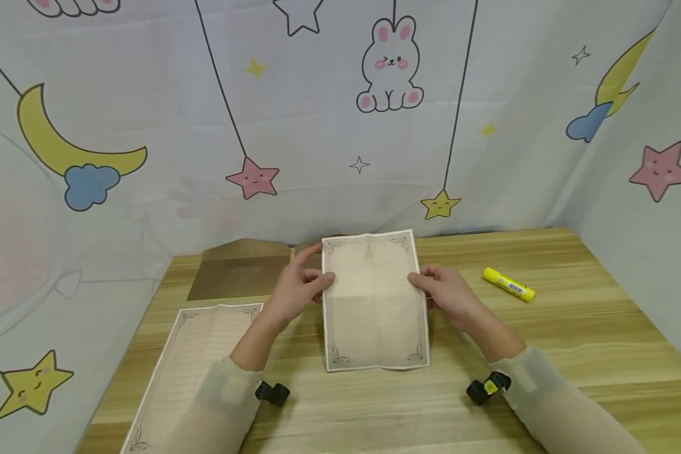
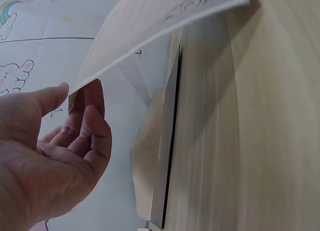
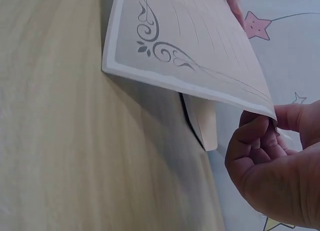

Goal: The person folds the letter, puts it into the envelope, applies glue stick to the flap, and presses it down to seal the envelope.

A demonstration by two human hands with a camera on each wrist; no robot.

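A cream sheet of letter paper [image 1: 374,302] with scrolled corners and a white border is held up over the table, faint fold creases across it. My left hand [image 1: 297,287] pinches its left edge, thumb in front and fingers behind. At the right edge my right hand [image 1: 451,295] pinches it the same way. In the left wrist view the left hand [image 2: 60,151] shows its curled fingers under the paper [image 2: 145,26]. The right wrist view has the right hand [image 3: 280,161] at the edge of the lined paper [image 3: 210,56].
Another lined sheet [image 1: 204,340] lies at the left, partly under my left forearm. Behind it is a brown envelope [image 1: 238,274] with its flap raised; a second brown piece [image 1: 308,255] is mostly hidden. A yellow glue stick [image 1: 508,284] lies at the right. A printed curtain [image 1: 318,126] hangs behind the table.
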